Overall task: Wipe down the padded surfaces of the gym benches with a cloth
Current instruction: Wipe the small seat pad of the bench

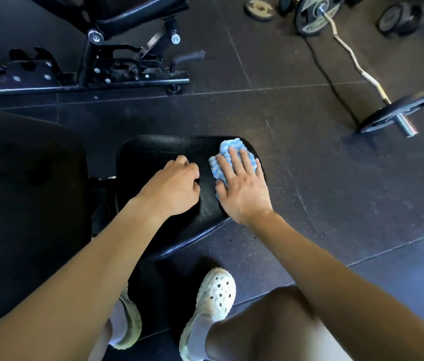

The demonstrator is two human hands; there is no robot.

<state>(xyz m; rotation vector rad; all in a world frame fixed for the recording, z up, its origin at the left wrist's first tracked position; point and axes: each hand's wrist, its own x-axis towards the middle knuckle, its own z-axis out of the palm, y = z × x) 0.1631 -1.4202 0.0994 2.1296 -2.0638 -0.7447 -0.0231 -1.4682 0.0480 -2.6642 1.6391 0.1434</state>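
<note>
Pressing fluffy blue-white cloth (232,149): right hand (244,190) flat; left hand (174,186) curled, seemingly empty.

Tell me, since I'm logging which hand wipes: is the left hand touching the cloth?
Apart. The head view shows a strip of black pad between the left hand and the cloth; only the right hand presses on it.

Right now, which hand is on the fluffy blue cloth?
The right hand, fingers spread flat on the cloth. The left hand rests curled on the bare seat pad beside it, touching no cloth.
</note>
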